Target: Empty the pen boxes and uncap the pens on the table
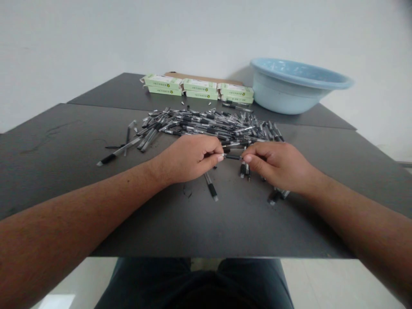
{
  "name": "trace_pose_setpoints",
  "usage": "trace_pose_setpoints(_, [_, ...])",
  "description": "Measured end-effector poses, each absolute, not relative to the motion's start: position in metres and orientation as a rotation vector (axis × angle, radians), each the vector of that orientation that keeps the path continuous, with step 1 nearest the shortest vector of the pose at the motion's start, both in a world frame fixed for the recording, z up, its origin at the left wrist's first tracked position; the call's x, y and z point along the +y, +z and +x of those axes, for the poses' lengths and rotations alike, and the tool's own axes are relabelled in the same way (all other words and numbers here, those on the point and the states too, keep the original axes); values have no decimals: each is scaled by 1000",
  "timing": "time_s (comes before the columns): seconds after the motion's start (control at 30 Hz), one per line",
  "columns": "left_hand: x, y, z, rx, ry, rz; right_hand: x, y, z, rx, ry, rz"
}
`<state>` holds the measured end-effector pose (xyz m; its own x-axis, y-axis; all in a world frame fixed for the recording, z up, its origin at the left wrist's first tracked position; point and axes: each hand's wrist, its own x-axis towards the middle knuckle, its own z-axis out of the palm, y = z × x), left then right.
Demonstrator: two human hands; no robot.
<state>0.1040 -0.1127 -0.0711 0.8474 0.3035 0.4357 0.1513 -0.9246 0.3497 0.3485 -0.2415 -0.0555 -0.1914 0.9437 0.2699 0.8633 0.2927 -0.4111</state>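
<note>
Where the near edge of the worktop (193, 234) ends, well to the near side of the heap of pens (206, 124), two legs in dark trousers (144, 283) show below. Closer to the heap, a loose pen (211, 189) points toward the person, and a few more pens (276, 196) lie partly under the right wrist. Just in front of the heap, the left hand (193, 159) and right hand (278, 165) face each other, each grip pinched by thumb and finger on opposite ends of one short dark piece (232, 157); any lettering on it is too small to tell. Left of the heap, a long clear pen (117, 155) slants outward. Behind the heap stand pale-green boxes (200, 91) in three stacks of two, printed with dark characters too small to read and a small yellow mark. Behind the heap to the right sits a plain light-blue basin (289, 96); beyond everything is a white wall (193, 34).
</note>
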Motion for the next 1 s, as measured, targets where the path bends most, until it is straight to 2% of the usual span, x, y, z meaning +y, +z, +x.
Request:
trace_pose_setpoints(0.33, [-113, -69, 104, 349, 717, 2742, -240, -55, 349, -2172, 196, -1577])
trace_pose_setpoints(0.5, [-114, -69, 102, 396, 732, 2739, -241, -57, 349, -2030, 253, -1616])
trace_pose_setpoints(1.0, [-111, -70, 102, 399, 671, 2796, -240, -57, 353, -2082, 133, -1601])
